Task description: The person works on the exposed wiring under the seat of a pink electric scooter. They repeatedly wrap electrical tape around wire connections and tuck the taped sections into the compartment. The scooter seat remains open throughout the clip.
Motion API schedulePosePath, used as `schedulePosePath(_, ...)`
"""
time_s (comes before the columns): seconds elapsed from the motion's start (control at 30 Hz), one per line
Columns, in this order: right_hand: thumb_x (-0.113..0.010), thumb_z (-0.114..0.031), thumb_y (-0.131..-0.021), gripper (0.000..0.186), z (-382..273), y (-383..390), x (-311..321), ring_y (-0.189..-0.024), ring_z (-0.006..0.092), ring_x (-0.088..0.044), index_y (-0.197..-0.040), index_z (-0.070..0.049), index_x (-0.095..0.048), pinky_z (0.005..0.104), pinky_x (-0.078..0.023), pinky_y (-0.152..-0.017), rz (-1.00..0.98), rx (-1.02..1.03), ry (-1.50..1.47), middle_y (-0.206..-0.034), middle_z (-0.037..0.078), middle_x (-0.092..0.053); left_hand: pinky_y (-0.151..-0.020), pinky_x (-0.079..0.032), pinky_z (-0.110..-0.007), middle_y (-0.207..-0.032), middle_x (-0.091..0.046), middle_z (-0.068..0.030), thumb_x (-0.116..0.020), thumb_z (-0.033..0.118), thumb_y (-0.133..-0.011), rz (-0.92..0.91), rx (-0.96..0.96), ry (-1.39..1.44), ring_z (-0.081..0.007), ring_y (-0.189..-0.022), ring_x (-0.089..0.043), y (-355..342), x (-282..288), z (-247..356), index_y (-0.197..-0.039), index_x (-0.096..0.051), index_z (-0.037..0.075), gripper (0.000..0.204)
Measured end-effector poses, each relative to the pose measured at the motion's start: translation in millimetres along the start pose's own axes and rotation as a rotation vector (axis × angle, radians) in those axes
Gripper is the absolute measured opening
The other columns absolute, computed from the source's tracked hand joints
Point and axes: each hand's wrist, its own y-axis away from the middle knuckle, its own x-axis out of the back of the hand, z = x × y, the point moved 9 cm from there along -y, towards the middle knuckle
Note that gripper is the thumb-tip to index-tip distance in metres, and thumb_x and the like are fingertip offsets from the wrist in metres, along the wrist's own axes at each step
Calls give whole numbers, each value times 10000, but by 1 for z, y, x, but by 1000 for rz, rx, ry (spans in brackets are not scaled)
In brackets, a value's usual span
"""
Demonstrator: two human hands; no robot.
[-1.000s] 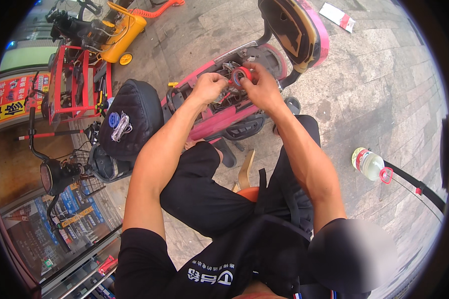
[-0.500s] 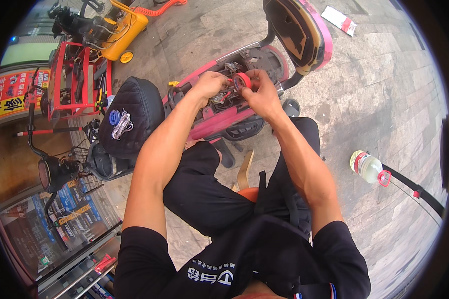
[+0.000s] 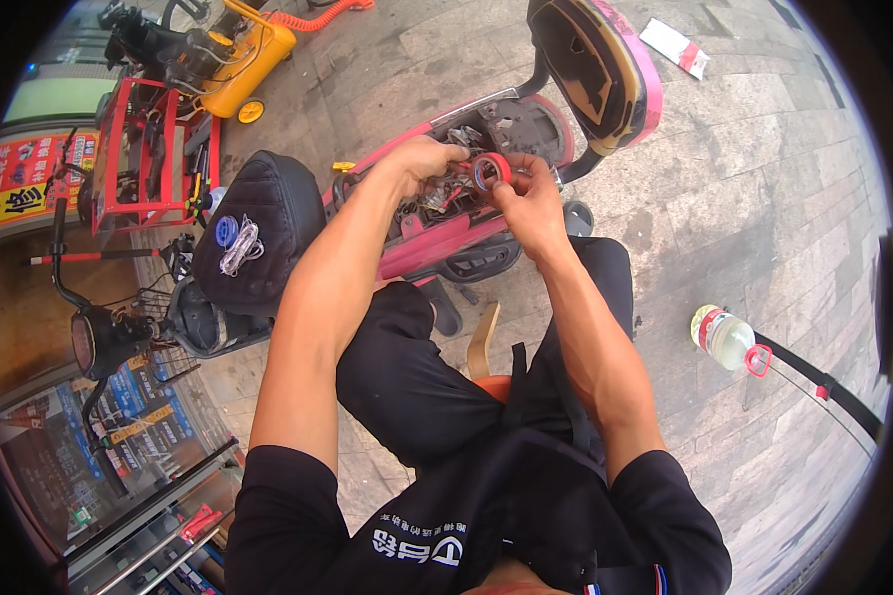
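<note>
Has grey paving (image 3: 734,169) underfoot, in matte, stained stone slabs. Faces a pink scooter (image 3: 437,241), placed slantwise on a long axis from lower left to upper right, with a smooth, scuffed side and an open middle full of tangled wires (image 3: 437,199). Reaches forward with both arms, elbows wide, forearms slanting inward. Has a black seat (image 3: 278,193) at left, rounded in outline and quilted in texture. Bends the left hand (image 3: 419,165) inward over the wires, with thumb and forefinger close together; cannot tell whether anything is pinched there. Closes thumb and fingers of the right hand (image 3: 531,198) firmly on red tape (image 3: 503,167). Holds this smooth, circular ring above the scooter's open middle, just right of the left fingertips, with the hole facing up and slightly leftward. Has a bundled, pale cable (image 3: 241,250) and a smaller blue roll (image 3: 226,231) on the seat.
</note>
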Motion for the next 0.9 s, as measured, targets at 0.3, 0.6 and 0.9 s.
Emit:
schedulePosePath(0.3,-621,-73,-818,399,-7,-1,9,-820,178,-648,-1194,14,-523,306,-508,-751,26,51,198,-924,143,-691,-556,-374,-270,-835,-664,5,-680,245,-880,-51,17,-144,-90,-655,-484,2,-5,3,-875,-712,92,156)
schedulePosePath(0.6,-634,-90,-865,487,7,-8,-2,-723,143,-641,-1291,36,-437,265,-495,-627,100,-14,-150,-915,122,-684,-653,-444,-284,-887,-677,-39,-626,220,-912,-273,-151,33,-125,-737,-591,1,-8,5,-979,-653,66,169)
schedulePosePath(0.9,-624,-25,-898,550,15,-6,-10,-862,191,-669,-1348,81,-324,280,-561,-749,159,33,-206,-992,150,-661,-698,-478,-272,-962,-705,-83,-612,186,-916,-322,-174,34,-150,-831,-649,6,-13,-2,-1022,-643,34,187)
